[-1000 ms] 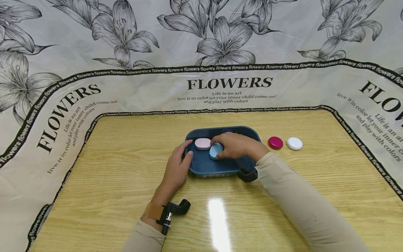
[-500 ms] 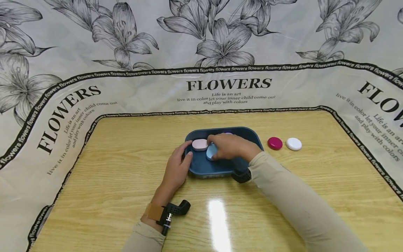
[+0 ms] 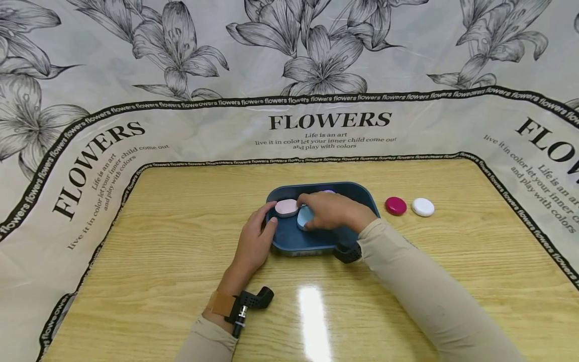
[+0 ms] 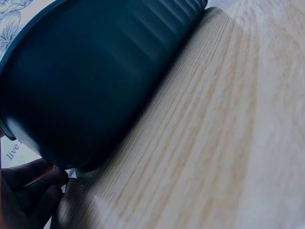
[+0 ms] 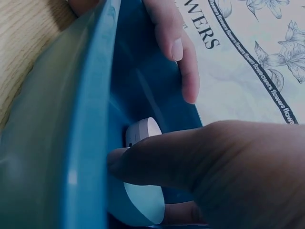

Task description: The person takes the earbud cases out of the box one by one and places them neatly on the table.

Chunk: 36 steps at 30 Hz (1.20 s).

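The grip of the right hand (image 3: 332,210) is closed on the light blue case (image 3: 304,218); thumb and fingers pinch it inside the dark blue tub (image 3: 289,237). The left hand (image 3: 254,241) holds the tub by its left end. In the tub, on its left side, lies the pink case (image 3: 286,207); near its back wall, a purple thing (image 3: 329,191) is mostly hidden. Right of the tub, on the wooden bench (image 3: 181,226), lie one dark red disc (image 3: 395,206) and one white disc (image 3: 422,207). Behind the tub stands the flower-printed cloth (image 3: 190,125).

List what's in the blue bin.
A pink piece, a light blue piece pinched by the right hand, and part of something purple. What lies under that hand is hidden.
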Available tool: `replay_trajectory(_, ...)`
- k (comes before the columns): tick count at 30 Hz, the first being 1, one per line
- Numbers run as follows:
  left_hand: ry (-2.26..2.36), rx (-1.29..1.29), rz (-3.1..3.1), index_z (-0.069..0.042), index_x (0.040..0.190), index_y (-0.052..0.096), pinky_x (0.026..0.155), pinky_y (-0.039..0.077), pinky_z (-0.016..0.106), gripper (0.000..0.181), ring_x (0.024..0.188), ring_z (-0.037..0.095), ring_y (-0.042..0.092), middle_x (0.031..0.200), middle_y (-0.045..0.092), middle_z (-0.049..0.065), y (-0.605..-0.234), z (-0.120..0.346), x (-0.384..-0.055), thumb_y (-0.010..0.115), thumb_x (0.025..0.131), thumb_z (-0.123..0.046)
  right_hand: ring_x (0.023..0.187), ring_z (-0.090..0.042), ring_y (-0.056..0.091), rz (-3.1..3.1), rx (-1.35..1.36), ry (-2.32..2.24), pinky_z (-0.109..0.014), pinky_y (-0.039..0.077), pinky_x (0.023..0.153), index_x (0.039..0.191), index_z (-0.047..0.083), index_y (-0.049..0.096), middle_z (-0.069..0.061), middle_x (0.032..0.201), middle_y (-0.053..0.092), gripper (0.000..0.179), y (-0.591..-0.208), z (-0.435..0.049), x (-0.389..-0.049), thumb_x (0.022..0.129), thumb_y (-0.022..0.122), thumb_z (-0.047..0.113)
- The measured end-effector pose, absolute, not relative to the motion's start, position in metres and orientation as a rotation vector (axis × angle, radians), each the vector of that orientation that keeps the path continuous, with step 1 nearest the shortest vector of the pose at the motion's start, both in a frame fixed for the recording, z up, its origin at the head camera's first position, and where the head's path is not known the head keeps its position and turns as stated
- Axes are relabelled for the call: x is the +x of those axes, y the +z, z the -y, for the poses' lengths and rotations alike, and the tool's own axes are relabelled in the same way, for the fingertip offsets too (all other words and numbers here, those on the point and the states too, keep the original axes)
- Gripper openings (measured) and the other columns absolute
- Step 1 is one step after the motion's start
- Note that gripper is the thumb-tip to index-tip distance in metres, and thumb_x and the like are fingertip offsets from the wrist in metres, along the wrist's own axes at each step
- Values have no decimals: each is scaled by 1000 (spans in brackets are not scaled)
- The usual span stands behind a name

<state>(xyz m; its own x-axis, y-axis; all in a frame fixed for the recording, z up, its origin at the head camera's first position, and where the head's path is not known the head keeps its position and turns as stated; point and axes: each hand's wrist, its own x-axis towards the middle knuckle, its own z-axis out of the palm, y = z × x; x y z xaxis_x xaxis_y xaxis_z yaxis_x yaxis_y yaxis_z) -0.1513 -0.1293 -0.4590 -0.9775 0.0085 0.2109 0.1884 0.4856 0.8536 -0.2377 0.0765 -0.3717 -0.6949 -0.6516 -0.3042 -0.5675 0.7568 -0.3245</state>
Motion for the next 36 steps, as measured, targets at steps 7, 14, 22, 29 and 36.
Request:
replay_trajectory(7,-1502,-175,2538,-24,149,49,113,35,47,43,140,19,41,149,47,2,-457,130,-152,45,106,-32,100,-20,58,-2563,-946,-270,-41,49,88,139,15,54,-5,120,62,55,-372,-76,-238,92,74,32)
replay_trajectory(14,-1521,-189,2529,-21,148,50,113,35,49,43,140,22,41,149,48,3,-460,127,-152,46,106,-29,106,-21,57,-2582,-947,-229,-42,48,93,146,15,49,-8,129,60,59,-373,-79,-233,94,71,33)
replay_trajectory(22,-1501,-191,2525,-23,148,51,113,34,49,43,140,21,41,149,48,3,-459,124,-152,46,106,-31,104,-23,57,-2643,-907,-296,-42,49,89,144,13,54,-9,132,60,59,-364,-88,-230,92,71,35)
replay_trajectory(29,-1499,-158,2543,-23,148,51,113,34,48,43,140,20,41,149,47,1,-458,125,-151,47,105,-30,113,-25,57,-2666,-931,-397,-44,48,94,143,9,55,-11,136,58,59,-364,-97,-226,94,69,39)
replay_trajectory(36,-1500,-148,2541,-22,148,50,114,33,48,44,140,19,40,150,47,1,-459,127,-149,46,106,-32,127,-31,52,-2697,-925,-474,-49,44,102,143,7,55,-13,140,56,60,-367,-103,-222,95,69,39)
